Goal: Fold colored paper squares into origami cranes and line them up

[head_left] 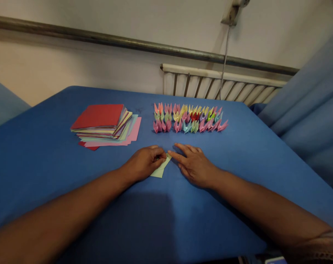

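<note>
Through the head view I have my left hand [148, 161] pinching a folded pale green paper [160, 171], roughly midway between the tabletop's [246, 154] left and right edges. My right hand's [195, 167] fingers are spread, gripping nothing, 1 fingertip at the paper's far end. 3 rows of folded figures [195, 116] stand toward the far edge.

Dim light leaves a shadow [138, 227] (soft-edged) across the blue table [39, 172].
</note>
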